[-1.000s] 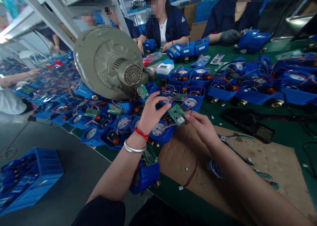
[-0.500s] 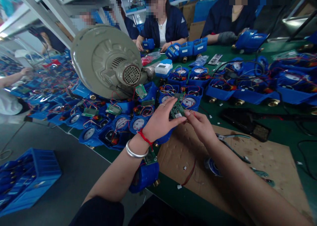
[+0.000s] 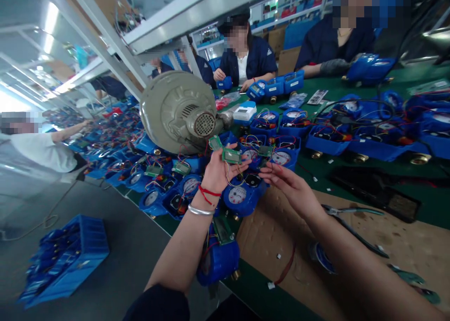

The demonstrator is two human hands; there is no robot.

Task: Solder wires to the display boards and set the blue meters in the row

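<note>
My left hand (image 3: pixel 218 173) is turned palm up, with fingers partly spread and a green circuit board with a small display (image 3: pixel 232 156) resting on it. Thin wires hang from the board over the palm. Close by on the right, my right hand (image 3: pixel 286 182) has its fingertips drawn together at something small and dark, too unclear to name. Just below the hands sits an open blue water meter (image 3: pixel 237 197) with a white dial. Another blue meter (image 3: pixel 220 260) with a green board on top stands beneath my left forearm.
A large grey-green blower (image 3: pixel 179 112) stands behind rows of open blue meters. Cardboard (image 3: pixel 260 232) covers the bench at right, with pliers (image 3: pixel 351 213) and a wire spool (image 3: pixel 325 257). A blue crate (image 3: pixel 87 241) is on the floor. Co-workers sit opposite.
My left hand has turned from palm down to palm up, now bearing a board whose display shows. My right hand has come away from the board. The view has shifted left and upward.
</note>
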